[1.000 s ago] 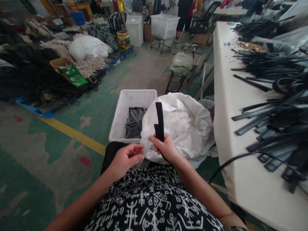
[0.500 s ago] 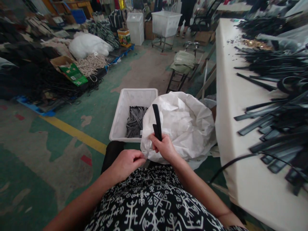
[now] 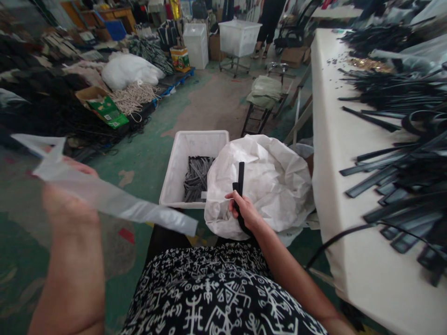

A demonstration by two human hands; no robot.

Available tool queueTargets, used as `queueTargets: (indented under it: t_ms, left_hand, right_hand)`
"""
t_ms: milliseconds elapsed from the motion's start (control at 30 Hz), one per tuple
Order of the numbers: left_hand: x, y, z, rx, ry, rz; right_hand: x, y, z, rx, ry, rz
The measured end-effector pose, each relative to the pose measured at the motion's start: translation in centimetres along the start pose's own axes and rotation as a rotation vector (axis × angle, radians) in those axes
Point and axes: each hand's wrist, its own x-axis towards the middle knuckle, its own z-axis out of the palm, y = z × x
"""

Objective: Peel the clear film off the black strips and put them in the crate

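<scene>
My left hand (image 3: 71, 193), blurred by motion, is raised at the left, closed on a long translucent plastic strip (image 3: 132, 207). One end of the strip trails right, over my lap. In front of my lap my right hand (image 3: 246, 211) is wrapped round a folded black strap (image 3: 241, 173), with two of its ends pointing up and part hanging below the fingers. A crumpled white sack (image 3: 275, 186) lies just beyond that hand. Beside the sack, a white plastic bin (image 3: 170, 174) holds a heap of grey and black straps (image 3: 197, 177).
To my right runs a cream-covered table (image 3: 331, 139) with many black straps (image 3: 377, 172). A stool bears folded cloth (image 3: 265, 90). Farther off are a wheeled white tub (image 3: 239, 37), a standing person (image 3: 268, 28) and, at left, a green box (image 3: 108, 111) among piled goods.
My left hand has swung from my lap up to the left, and the translucent strip now shows in it. My right hand has shifted slightly right, still holding the black strap.
</scene>
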Motion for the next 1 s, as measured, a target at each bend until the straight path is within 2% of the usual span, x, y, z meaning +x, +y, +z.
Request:
queueTargets:
  t_ms: [33, 67, 133, 200, 233, 300, 367, 500, 567, 633, 733, 833, 900, 1000]
  left_hand:
    - [-0.6, -1.8, 0.3, -0.146, 0.015, -0.171]
    - [-2.1, -3.9, 0.8, -0.208, 0.000, -0.397]
    - [-6.6, -8.1, 2.2, -0.297, 0.014, -0.742]
    - [-11.4, -11.6, 3.6, -0.286, 0.046, -0.963]
    - [-13.2, -12.9, 4.3, -0.270, 0.020, -1.010]
    - [-14.7, -14.5, 5.4, -0.194, -0.096, -1.025]
    - [-13.4, -15.0, 6.0, -0.121, -0.191, -1.013]
    - [-8.4, -14.3, 6.2, -0.116, -0.188, -1.055]
    - [-7.8, -14.0, 6.0, -0.144, -0.168, -1.098]
    - [-9.2, -14.3, 5.7, -0.177, -0.138, -1.161]
    - [-13.5, -15.5, 5.2, -0.224, -0.063, -1.288]
    - [-17.2, -16.5, 4.8, -0.239, -0.008, -1.389]
    - [-18.1, -16.5, 4.7, -0.248, 0.005, -1.404]
    - [-17.7, -15.4, 4.9, -0.278, -0.003, -1.389]
  right_hand:
    - [-0.4, -0.1, 0.2, -0.016, -0.026, -0.013]
    - [-0.7, -0.3, 0.3, -0.038, -0.057, -0.025]
    - [-1.4, -0.5, 0.7, -0.097, -0.123, -0.047]
    - [-1.9, -0.5, 1.0, -0.168, -0.178, -0.068]
    - [-2.1, -0.4, 1.2, -0.196, -0.197, -0.071]
    - [-2.4, -0.2, 1.4, -0.218, -0.218, -0.055]
    - [-2.5, 0.1, 1.6, -0.212, -0.228, -0.032]
    - [-2.5, 0.5, 1.8, -0.188, -0.204, -0.006]
    - [-2.4, 0.4, 2.0, -0.188, -0.196, 0.012]
    - [-2.4, 0.1, 2.3, -0.216, -0.230, 0.026]
    - [-2.4, -0.4, 2.8, -0.256, -0.305, 0.047]
    - [-2.3, -0.3, 2.9, -0.225, -0.310, 0.070]
    - [-2.2, 0.0, 2.8, -0.169, -0.305, 0.086]
    - [-1.9, 0.6, 2.7, -0.125, -0.308, 0.119]
